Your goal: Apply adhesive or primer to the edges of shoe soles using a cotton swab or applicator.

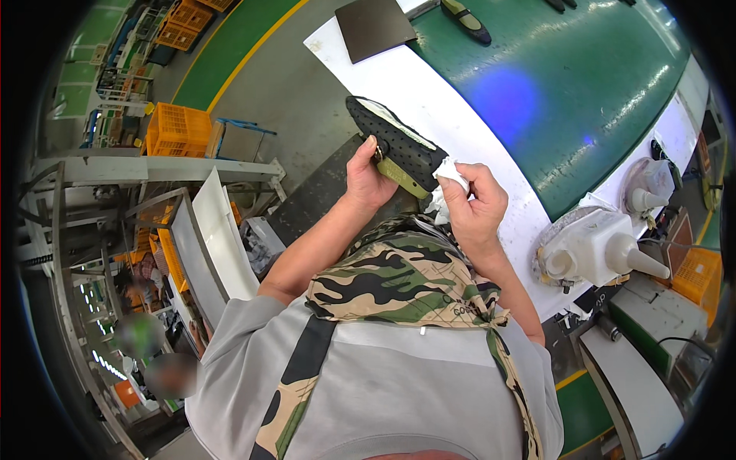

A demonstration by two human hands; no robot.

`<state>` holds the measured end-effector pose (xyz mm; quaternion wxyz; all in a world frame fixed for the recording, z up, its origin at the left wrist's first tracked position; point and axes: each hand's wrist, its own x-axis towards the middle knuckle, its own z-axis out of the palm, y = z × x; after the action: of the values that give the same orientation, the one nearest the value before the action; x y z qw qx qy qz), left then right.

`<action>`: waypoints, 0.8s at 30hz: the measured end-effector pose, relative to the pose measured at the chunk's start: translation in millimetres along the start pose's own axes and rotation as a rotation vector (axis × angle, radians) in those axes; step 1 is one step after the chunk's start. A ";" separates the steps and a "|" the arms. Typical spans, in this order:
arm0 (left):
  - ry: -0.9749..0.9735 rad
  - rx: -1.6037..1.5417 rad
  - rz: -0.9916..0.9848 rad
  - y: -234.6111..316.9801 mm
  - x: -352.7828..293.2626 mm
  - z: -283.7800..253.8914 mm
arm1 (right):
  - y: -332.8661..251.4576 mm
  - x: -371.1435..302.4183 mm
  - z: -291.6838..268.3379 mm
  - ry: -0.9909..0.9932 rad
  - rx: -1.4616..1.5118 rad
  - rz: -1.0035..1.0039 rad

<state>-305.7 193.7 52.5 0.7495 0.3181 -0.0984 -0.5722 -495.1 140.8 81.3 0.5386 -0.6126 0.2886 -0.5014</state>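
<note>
My left hand (368, 179) is closed on a black shoe (400, 142) dotted with small holes and edged with a pale strip, its thumb on the near side. An olive-green shoe last (406, 179) shows along the shoe's lower side, next to my left fingers. At the shoe's right end, my right hand (477, 205) pinches a crumpled white cloth or tissue (451, 179) against it; part of the cloth hangs below my fingers. Both hands are in front of my camouflage apron (391, 268), left of the white table ledge.
Beyond the white ledge (475, 146) runs a green conveyor belt (529, 100) bearing a dark shoe (468, 21). A brown board (374, 29) lies on the ledge. White spouted bottles (594, 249) stand at right. Orange crates (178, 130) and a metal frame (207, 167) are at left, with people beyond.
</note>
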 end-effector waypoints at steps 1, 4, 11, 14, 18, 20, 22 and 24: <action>-0.016 0.023 0.001 3.0 -0.9 -3.2 | -1.6 1.0 0.2 0.006 -0.015 0.011; -0.042 0.112 0.099 8.6 -0.6 -10.6 | -1.2 3.0 2.5 0.013 -0.037 0.027; 0.034 0.319 0.329 19.5 -13.3 -4.1 | 21.9 -2.2 12.5 0.064 0.108 0.171; -0.021 0.447 0.444 23.6 -20.1 -2.8 | 24.4 -1.4 13.1 0.048 0.110 0.208; -0.019 0.563 0.550 26.3 -29.8 -9.1 | 30.8 1.4 24.5 0.042 0.135 0.197; -0.002 0.638 0.573 30.4 -34.1 -6.9 | 32.6 3.9 28.7 0.029 0.099 0.182; 0.015 0.621 0.590 30.4 -35.8 -6.4 | 34.9 3.8 31.6 0.025 0.054 0.171; 0.026 0.599 0.594 31.5 -36.2 -7.7 | 38.9 4.8 37.9 0.030 0.004 0.093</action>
<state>-288.5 234.4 73.0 0.7574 0.4868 -0.3385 -0.2736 -451.2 140.7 49.0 0.5581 -0.5899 0.3236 -0.4856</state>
